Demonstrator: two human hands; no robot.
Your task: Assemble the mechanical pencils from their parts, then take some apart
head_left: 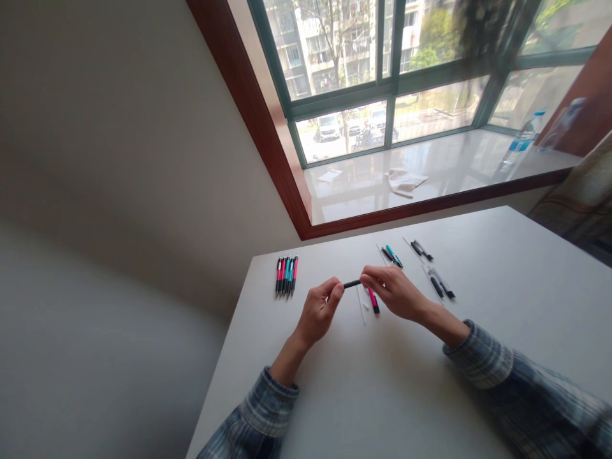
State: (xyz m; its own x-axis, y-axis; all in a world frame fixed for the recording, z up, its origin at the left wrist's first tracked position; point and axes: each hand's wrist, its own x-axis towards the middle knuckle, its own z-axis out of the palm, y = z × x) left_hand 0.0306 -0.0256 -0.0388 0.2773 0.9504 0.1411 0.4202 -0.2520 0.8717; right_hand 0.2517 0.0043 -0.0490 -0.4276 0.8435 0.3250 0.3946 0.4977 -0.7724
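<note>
Between my two hands, over the white table [344, 389], is a short black pen barrel [352, 284]. My left hand [319, 309] pinches its left end between thumb and forefinger. At the other end, the fingers of my right hand [389, 288] close around it and hide that tip. Below my right hand lies a pink and black pen part [373, 302], partly covered by the fingers. Beside it are a thin white refill [361, 307] and a small whitish piece [366, 306]. Several pens [287, 276] in pink, teal and black lie in a row left of my left hand.
Behind my right hand lie teal and black pen parts [393, 255]. Farther right are black and clear pen parts [421, 249] and another such group [442, 284]. Past the table's back edge, the window sill holds crumpled paper [404, 182] and a water bottle [523, 137].
</note>
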